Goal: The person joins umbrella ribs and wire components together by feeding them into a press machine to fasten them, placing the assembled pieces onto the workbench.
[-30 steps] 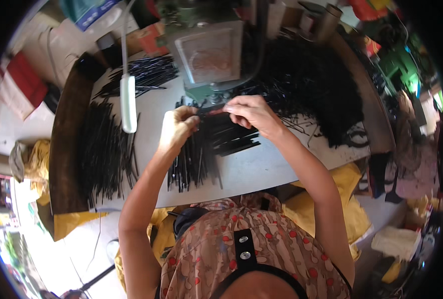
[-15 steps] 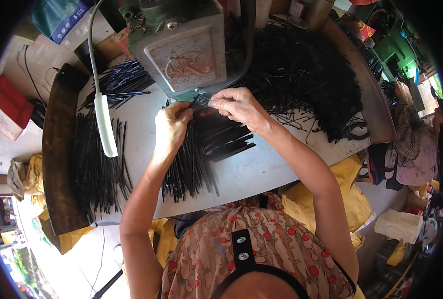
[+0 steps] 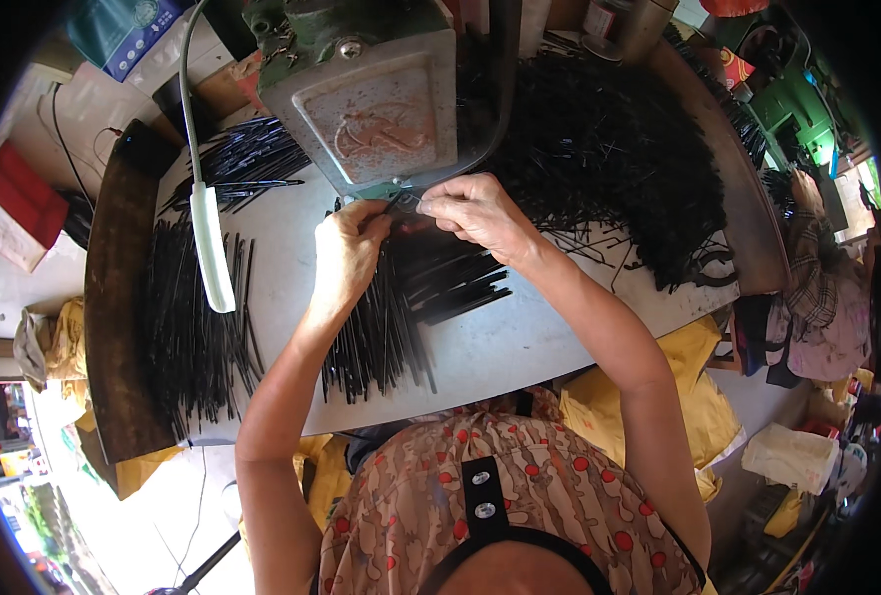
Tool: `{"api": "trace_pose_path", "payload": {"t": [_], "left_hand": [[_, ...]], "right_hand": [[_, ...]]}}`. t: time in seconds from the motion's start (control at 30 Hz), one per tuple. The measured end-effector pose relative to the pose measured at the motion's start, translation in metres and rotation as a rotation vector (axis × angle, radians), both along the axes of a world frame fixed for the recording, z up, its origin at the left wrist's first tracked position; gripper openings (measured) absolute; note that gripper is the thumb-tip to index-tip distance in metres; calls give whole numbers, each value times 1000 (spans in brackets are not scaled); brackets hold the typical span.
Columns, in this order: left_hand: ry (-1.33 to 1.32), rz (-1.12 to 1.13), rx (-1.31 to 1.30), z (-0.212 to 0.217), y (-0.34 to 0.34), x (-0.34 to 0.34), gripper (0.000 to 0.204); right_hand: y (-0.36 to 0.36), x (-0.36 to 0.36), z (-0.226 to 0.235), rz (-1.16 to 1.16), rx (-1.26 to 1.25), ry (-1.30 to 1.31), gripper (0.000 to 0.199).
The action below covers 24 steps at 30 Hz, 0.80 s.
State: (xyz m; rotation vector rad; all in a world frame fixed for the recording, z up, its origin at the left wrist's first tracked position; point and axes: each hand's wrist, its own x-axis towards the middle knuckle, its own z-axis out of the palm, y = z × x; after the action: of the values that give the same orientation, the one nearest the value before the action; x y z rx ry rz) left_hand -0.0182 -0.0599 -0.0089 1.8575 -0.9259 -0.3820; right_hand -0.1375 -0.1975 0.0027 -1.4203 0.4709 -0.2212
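Note:
Under the green and grey machine head, both my hands work close together. My left hand is closed in a pinch on a thin black strip, whose tip lies at the underside of the machine. Just to its right, my right hand also pinches with thumb and forefinger; what lies between them is too small to make out. Below my left hand a bunch of black strips spreads toward the table's near edge. Another bunch of black strips lies crosswise below my right hand.
More black strips lie at the left, with another bundle behind. A large tangled black heap covers the right of the white table. A white-sleeved lamp arm hangs over the left side. Wooden boards edge the table.
The whole view has shifted slightly. My hands keep nearly the same pinched pose under the machine; no strip has visibly been taken up or let go.

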Motion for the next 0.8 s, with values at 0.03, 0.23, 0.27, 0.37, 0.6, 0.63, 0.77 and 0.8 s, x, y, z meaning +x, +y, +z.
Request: {"api": "trace_pose_path", "payload": {"t": [0.03, 0.23, 0.27, 0.37, 0.6, 0.63, 0.77, 0.8], "left_hand": [[-82, -1, 16, 0, 1, 0, 20], [-500, -50, 114, 10, 3, -3, 20], [-337, -92, 173, 16, 4, -5, 20], [175, -178, 250, 43, 14, -19, 19], [-551, -5, 470, 6, 45, -31, 27], [-550, -3, 473, 3, 46, -29, 27], [-446, 7, 465, 4, 46, -26, 23], [-348, 37, 420, 6, 46, -25, 21]], "right_hand": [[1, 0, -1, 1, -1, 1, 18], [1, 3, -4, 10, -25, 10, 18], [0, 4, -4, 29, -28, 21, 19], [0, 4, -6, 65, -38, 31, 20], [-2, 5, -9, 54, 171, 4, 19], [-3, 5, -9, 57, 173, 4, 19], [-10, -5, -12, -58, 243, -39, 18], [-9, -5, -12, -125, 223, -26, 17]]}}
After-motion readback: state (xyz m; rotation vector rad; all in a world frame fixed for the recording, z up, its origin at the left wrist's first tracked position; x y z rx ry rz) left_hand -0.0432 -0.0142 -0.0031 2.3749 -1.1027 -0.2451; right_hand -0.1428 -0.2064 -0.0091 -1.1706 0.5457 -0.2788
